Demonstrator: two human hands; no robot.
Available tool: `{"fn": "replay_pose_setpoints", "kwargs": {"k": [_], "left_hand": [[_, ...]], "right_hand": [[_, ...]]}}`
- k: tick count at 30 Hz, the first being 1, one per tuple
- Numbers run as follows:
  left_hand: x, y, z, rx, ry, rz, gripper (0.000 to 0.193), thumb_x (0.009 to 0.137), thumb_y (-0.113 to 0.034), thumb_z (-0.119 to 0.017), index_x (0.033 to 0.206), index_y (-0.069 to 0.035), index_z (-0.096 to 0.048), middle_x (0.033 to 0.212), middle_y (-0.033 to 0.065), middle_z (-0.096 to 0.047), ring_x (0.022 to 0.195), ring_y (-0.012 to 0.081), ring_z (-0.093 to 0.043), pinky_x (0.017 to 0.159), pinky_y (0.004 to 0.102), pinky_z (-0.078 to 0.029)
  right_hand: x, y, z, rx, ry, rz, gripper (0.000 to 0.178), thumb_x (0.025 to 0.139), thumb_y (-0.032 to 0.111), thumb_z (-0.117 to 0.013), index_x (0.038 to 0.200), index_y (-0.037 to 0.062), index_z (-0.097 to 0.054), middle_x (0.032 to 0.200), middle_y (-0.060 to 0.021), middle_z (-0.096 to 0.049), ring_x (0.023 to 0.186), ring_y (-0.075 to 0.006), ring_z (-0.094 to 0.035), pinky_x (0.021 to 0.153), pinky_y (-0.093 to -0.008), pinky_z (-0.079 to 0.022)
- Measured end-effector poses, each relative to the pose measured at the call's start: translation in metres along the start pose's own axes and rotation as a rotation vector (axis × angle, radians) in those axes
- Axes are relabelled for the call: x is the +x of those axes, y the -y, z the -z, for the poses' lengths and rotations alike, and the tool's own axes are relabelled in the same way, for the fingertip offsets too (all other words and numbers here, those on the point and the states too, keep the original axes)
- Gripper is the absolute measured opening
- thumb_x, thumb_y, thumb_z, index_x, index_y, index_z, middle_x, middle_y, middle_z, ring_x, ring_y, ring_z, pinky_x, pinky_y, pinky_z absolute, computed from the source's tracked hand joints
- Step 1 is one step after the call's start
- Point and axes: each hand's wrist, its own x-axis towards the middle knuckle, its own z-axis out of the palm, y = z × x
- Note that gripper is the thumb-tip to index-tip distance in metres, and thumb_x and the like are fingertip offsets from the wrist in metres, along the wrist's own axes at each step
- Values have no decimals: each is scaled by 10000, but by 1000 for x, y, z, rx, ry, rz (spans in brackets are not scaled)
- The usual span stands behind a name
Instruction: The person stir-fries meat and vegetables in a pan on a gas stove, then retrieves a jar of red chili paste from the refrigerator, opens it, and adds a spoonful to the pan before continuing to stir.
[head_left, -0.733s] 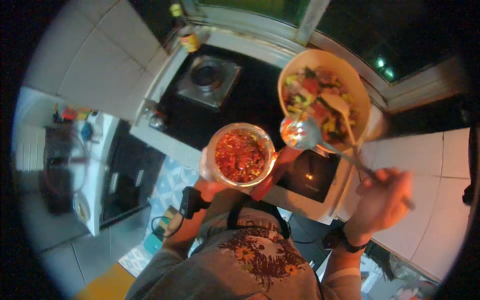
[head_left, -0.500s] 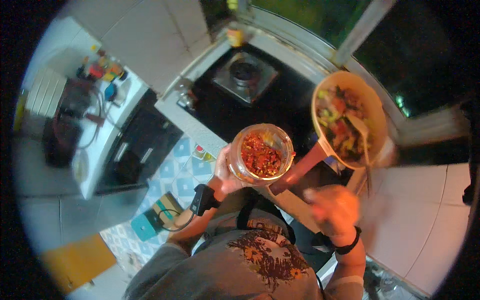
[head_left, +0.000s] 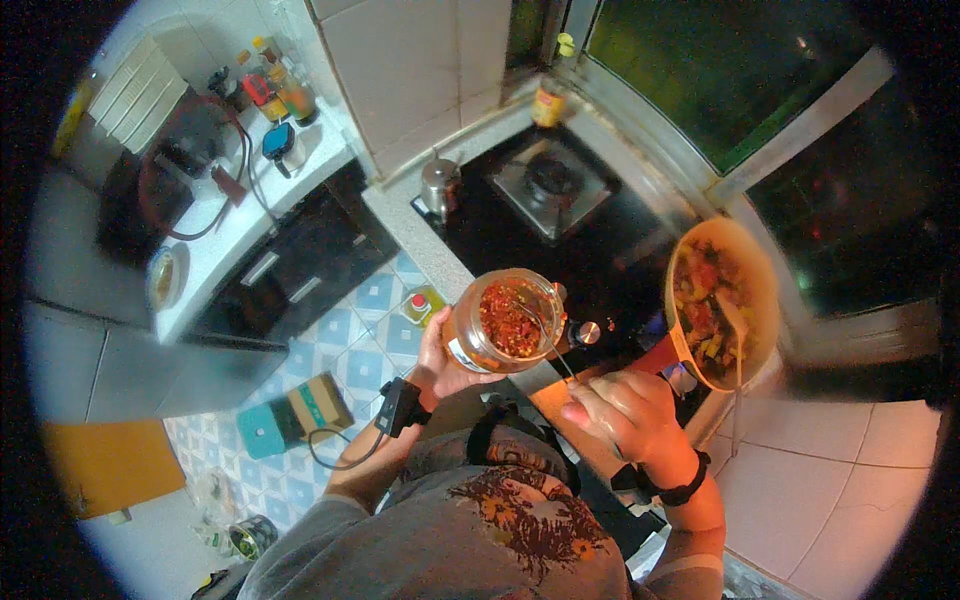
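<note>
My left hand (head_left: pixel 440 362) is closed around the side of a wide clear jar (head_left: pixel 462 335), tilted so its open mouth faces me. Chopped red chili (head_left: pixel 512 312) fills much of it. My right hand (head_left: pixel 622 412) grips a thin metal spoon (head_left: pixel 562 362), whose far end reaches into the jar among the chili. To the right, a deep pan (head_left: pixel 772 318) with a pale rim sits on the stove. In it lie cooked vegetables and reddish pieces (head_left: pixel 700 290), with a spatula (head_left: pixel 735 320) leaning across them. The pan's brown handle (head_left: pixel 655 365) points toward my right hand, partly hidden.
Beyond the jar is the black cooktop (head_left: pixel 475 225) with another burner (head_left: pixel 553 182). A metal canister (head_left: pixel 440 185) stands at its left corner, a yellow-labelled jar (head_left: pixel 547 103) at the back. Bottles (head_left: pixel 290 95) crowd the left counter; an oil bottle (head_left: pixel 424 303) and cardboard box (head_left: pixel 320 402) are on the floor.
My right hand has moved left toward the jar, and the spoon now shows with its end inside it. The whole view has shifted, with the stove and pan lower and farther right.
</note>
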Motion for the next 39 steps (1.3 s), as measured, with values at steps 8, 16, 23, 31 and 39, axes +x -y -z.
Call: {"fn": "replay_pose_setpoints", "kwargs": {"k": [8, 16, 23, 31, 39], "left_hand": [[-2, -63, 24, 37, 43, 36, 712, 830, -605, -339, 1383, -157, -324, 1401, 134, -347, 1236, 382, -393, 928, 613, -361], [26, -115, 38, -13, 50, 42, 642, 854, -557, -294, 1367, -174, -344, 1381, 114, -375, 1228, 368, -397, 922, 607, -378], [39, -136, 39, -132, 101, 130, 579, 866, -478, -355, 1331, -134, -377, 1372, 96, -384, 1249, 302, -395, 976, 535, -384], [67, -128, 30, -72, 143, 204, 668, 842, -538, -413, 1352, -109, -363, 1378, 101, -384, 1275, 272, -364, 1055, 479, -291], [119, -128, 36, 189, 162, 156, 601, 915, -564, -355, 1324, -127, -407, 1278, 70, -496, 1181, 200, -465, 1020, 371, -352]], "right_hand": [[54, 1, -41, 70, -50, -56, 376, 640, 173, -799, 943, 51, -612, 816, -37, -604, 640, -173, -582, 517, -262, -466], [92, -18, -86, 93, 37, -157, 387, 661, 176, -777, 985, 49, -606, 786, -38, -594, 612, -178, -582, 504, -278, -455], [113, -51, -123, 81, 67, -324, 399, 652, 228, -767, 996, 71, -640, 786, -51, -596, 661, -219, -582, 544, -321, -455], [86, -52, -173, 698, -49, -846, 1331, 527, 316, -882, 1419, 23, 62, 1445, -267, -149, 1286, -365, -326, 1043, -409, -309], [75, -96, -201, 789, -136, -971, 1250, 618, 175, -842, 1420, 54, 110, 1364, -206, -348, 1229, -297, -417, 1023, -410, -342]]}}
